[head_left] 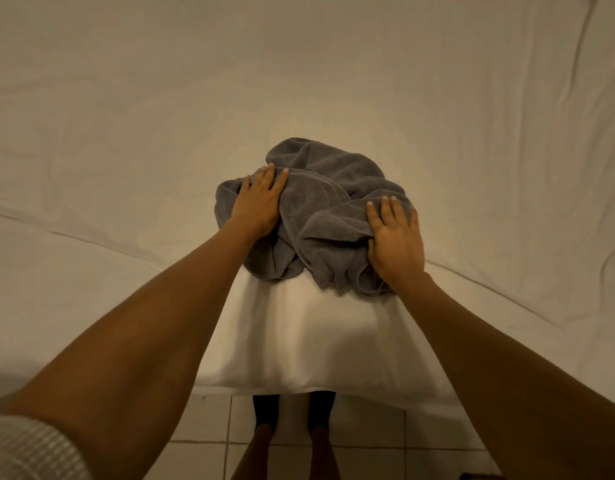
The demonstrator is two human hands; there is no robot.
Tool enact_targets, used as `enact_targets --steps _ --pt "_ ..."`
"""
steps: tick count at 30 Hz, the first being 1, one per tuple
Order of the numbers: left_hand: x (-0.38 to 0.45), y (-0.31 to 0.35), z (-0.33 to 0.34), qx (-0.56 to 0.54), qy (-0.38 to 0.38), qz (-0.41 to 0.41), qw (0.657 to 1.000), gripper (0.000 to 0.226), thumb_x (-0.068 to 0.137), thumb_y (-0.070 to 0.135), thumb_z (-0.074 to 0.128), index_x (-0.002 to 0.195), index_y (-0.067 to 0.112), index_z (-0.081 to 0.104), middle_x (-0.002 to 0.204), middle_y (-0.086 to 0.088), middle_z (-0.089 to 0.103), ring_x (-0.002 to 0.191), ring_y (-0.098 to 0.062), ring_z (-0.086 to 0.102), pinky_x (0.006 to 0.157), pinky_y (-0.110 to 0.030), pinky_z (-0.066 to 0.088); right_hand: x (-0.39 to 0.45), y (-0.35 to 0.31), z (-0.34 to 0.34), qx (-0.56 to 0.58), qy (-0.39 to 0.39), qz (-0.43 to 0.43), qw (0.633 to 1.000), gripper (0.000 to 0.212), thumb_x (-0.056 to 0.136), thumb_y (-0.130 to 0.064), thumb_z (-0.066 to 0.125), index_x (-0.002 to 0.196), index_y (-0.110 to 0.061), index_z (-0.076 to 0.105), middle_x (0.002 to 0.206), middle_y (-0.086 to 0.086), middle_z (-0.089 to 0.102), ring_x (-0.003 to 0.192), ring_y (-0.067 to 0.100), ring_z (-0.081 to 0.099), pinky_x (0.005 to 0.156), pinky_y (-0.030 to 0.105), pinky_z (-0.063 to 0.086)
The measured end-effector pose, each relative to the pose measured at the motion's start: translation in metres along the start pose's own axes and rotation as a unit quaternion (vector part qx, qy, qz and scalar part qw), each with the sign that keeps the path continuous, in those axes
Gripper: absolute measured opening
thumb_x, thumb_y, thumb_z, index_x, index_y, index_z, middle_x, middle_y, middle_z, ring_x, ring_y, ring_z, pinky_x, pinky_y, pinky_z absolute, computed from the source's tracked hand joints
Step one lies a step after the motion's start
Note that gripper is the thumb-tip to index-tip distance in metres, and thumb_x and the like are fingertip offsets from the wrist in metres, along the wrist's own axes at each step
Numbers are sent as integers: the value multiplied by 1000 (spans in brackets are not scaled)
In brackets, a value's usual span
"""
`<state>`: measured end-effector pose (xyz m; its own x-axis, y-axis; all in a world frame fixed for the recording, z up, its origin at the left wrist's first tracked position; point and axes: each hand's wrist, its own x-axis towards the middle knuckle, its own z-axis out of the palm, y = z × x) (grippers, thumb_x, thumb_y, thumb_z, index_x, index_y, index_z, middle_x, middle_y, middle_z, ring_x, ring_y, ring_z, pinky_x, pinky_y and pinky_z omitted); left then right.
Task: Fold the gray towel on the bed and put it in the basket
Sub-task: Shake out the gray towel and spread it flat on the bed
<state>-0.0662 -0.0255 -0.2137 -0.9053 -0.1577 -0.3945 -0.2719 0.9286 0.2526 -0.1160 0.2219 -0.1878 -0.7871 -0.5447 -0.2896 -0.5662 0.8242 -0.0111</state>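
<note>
Nearest: tiled floor (pixel 368 441) at bottom, w/ the person's two legs and dark-socked feet (pixel 266 410) standing right at the bed edge. A checked sleeve (pixel 25 452) shows at the near left corner. Both bare forearms reach fwd over the white sheet of the bed (pixel 126 133). Gray towel (pixel 327 209) lies in a crumpled, unfolded heap on the bed near its near edge, approx. centre of view; no basket in view. Left hand (pixel 259 199) rests palm-down on the heap's left side, fingers (pixel 272 173) straight and slightly apart, pressing the cloth, not clamped. Right hand (pixel 396 237) lies palm-down on the right side, fingers (pixel 385 209) extended, thumb tucked against a fold; can't tell if it pinches. Beyond: wrinkled sheet to the far edge.
</note>
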Motion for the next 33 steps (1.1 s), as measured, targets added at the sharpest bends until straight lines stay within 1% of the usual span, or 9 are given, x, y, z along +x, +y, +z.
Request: enact_targets --steps 3,6,13,16,19,22,28,31,33 --pt "-12 4 2 -18 4 -3 1000 65 100 38 35 153 13 4 161 -13 2 149 -25 -1 121 -44 1 -16 16 3 3 8 46 999 59 95 -25 43 149 -12 22 154 19 22 144 33 13 116 49 1" --pt "-31 4 6 -17 6 -8 1000 64 101 36 32 152 11 1 161 -11 2 149 -22 0 121 -41 -1 -33 28 4 -17 -9 76 997 57 96 -26 40 148 -11 23 154 17 24 143 33 15 116 49 3" --pt "-80 16 -9 -6 11 -29 1000 63 102 34 28 152 9 -1 161 -10 -1 149 -20 -1 119 -34 -5 -54 39 -40 4 -4 69 998 54 99 -27 37 148 -10 22 156 15 20 144 30 14 117 44 7" --pt "-98 23 -28 -17 27 -46 998 59 103 29 26 152 7 2 161 -11 2 149 -21 2 121 -35 -2 -63 44 -69 1 6 78 997 54 99 -29 35 148 -11 21 156 14 20 144 30 14 117 43 7" --pt "-115 29 -50 -9 67 -63 996 54 103 24 24 151 4 7 160 -14 9 149 -25 8 122 -36 3 -74 51 -94 -16 22 81 996 53 98 -23 38 147 -9 24 155 15 22 143 31 16 117 44 9" --pt "-132 28 -68 21 89 -96 991 57 103 24 29 150 1 8 159 -16 10 148 -28 8 122 -39 6 -84 54 -111 -33 34 80 996 52 97 -20 42 146 -8 28 154 15 26 143 31 19 116 45 11" --pt "-147 -2 -97 37 135 -155 978 50 99 8 34 146 -5 21 153 -23 25 145 -33 19 120 -44 16 -98 68 -138 -63 47 108 991 52 93 -15 48 142 -3 34 149 17 34 140 33 24 114 47 13" --pt "-153 -18 -114 39 152 -188 970 50 94 3 40 141 -9 29 147 -28 35 141 -37 27 117 -47 22 -100 72 -151 -72 50 121 989 52 92 -14 49 141 -2 35 149 17 34 141 33 22 115 48 11" --pt "-158 -26 -126 36 154 -199 967 51 93 3 45 139 -10 30 145 -29 36 139 -39 28 116 -48 23 -102 75 -159 -78 47 131 987 54 91 -13 51 141 -3 34 150 16 33 142 32 21 115 48 9"
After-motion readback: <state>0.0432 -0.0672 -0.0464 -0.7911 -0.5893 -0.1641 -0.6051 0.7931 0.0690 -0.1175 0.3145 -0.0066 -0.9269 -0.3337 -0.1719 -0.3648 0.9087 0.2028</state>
